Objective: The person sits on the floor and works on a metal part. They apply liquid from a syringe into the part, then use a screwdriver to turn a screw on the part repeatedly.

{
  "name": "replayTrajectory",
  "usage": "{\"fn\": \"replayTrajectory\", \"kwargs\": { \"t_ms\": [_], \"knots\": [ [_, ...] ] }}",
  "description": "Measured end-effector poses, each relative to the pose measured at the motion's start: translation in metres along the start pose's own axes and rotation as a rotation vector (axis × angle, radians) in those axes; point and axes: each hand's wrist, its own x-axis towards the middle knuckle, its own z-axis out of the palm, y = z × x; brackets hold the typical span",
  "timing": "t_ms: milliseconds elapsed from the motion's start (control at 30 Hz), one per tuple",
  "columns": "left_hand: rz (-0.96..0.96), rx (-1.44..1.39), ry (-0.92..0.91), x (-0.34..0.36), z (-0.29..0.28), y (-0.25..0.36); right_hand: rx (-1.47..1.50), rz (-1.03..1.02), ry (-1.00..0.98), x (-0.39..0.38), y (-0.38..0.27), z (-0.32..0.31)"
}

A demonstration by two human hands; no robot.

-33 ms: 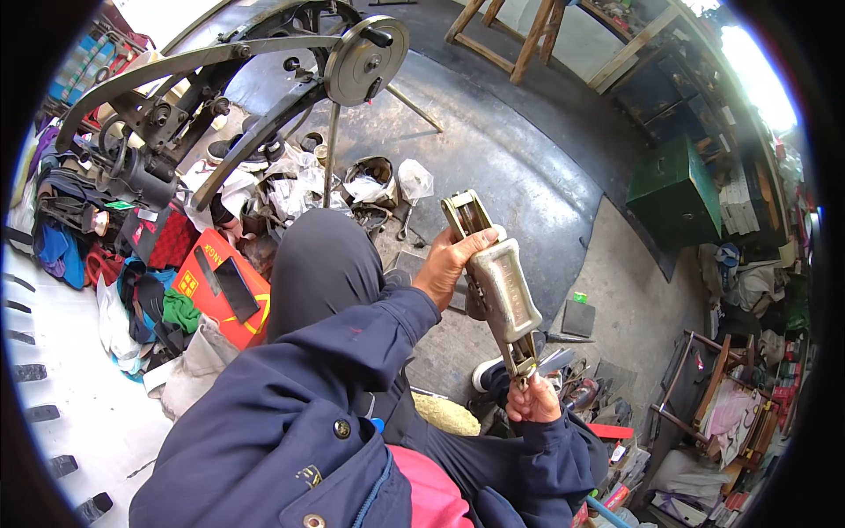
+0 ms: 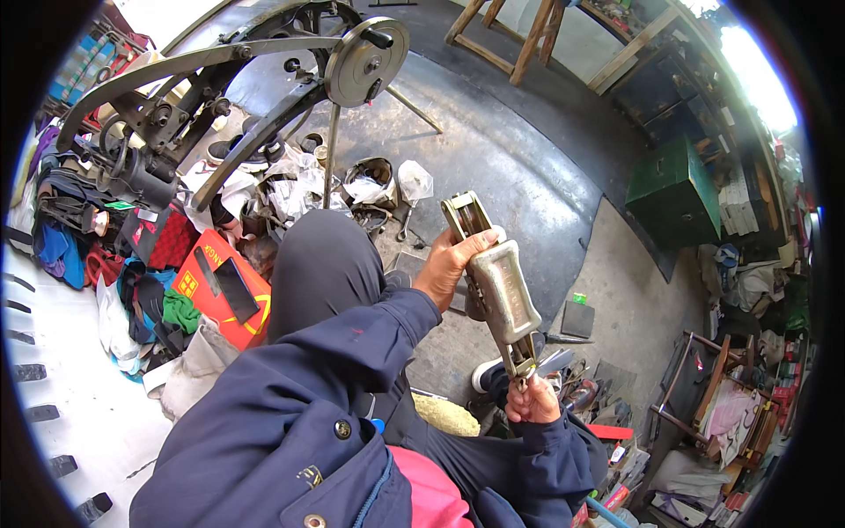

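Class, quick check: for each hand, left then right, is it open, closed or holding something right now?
Left hand: closed, holding the metal hand tool near its upper end.
Right hand: closed on the tool's lower end.

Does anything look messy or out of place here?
Yes: left of the bent knee, a black phone-like slab lies askew on an orange package beside jumbled cloth, seemingly an odd spot for it.

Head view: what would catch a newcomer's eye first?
Probably the worn metal tool near the centre, held by the left hand toward its upper end and the right hand at its lower end. Next, the hand-cranked machine with its round wheel at upper left, then the green box at right.
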Motion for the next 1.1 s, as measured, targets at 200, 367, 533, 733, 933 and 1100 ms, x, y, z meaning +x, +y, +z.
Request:
{"fn": "replayTrajectory", "kwargs": {
  "t_ms": [200, 367, 533, 733, 933, 1100],
  "knots": [
    [0.075, 0.052, -0.011, -0.015, 0.013, 0.003, -0.146, -0.028, 0.117, 0.006, 0.021, -0.005],
    [0.14, 0.1, -0.126, -0.028, 0.026, 0.004, -0.305, -0.148, 0.2, 0.008, 0.042, -0.001],
    [0.158, 0.133, -0.216, -0.041, 0.032, 0.011, -0.421, -0.254, 0.246, 0.009, 0.052, 0.004],
    [0.177, 0.123, -0.193, -0.046, 0.034, 0.015, -0.418, -0.23, 0.269, 0.014, 0.061, 0.011],
    [0.176, 0.112, -0.123, -0.046, 0.032, 0.017, -0.695, -0.297, 0.501, 0.025, 0.079, 0.021],
    [0.159, 0.151, -0.158, -0.048, 0.032, 0.02, -0.92, -0.356, 0.537, 0.031, 0.082, 0.026]
  ]
}}
